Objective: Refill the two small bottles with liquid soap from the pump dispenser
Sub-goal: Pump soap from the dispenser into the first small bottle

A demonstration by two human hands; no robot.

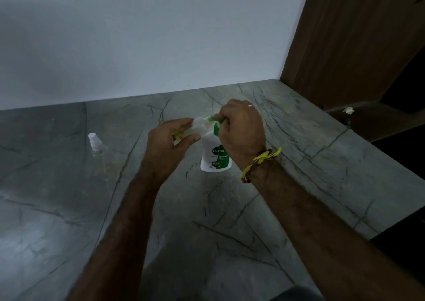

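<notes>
Grey veined stone counter [230,220], dim light, pale wall [138,36] behind and brown wood panel [356,36] at far right. White dispenser [215,155] with green label and green pump top, upright on the counter near the middle. Right hand [241,130] over the pump head, fingers curled around it, knuckles up; yellow thread band [259,160] on that wrist. Left hand [174,135] just left of the dispenser, fingers and thumb clamped on 1 small clear bottle [193,129], held tilted with its top end toward the green nozzle, seemingly touching it, though blur hides the exact contact. Yellowish tint inside that bottle, partly hidden by the fingers. 2nd bottle [97,149], clear with white spray cap, standing alone on the counter well to the left, apart from both hands. Small white scrap [348,110] on the dark ledge at far right. Both forearms bare, reaching in from the lower edge.
</notes>
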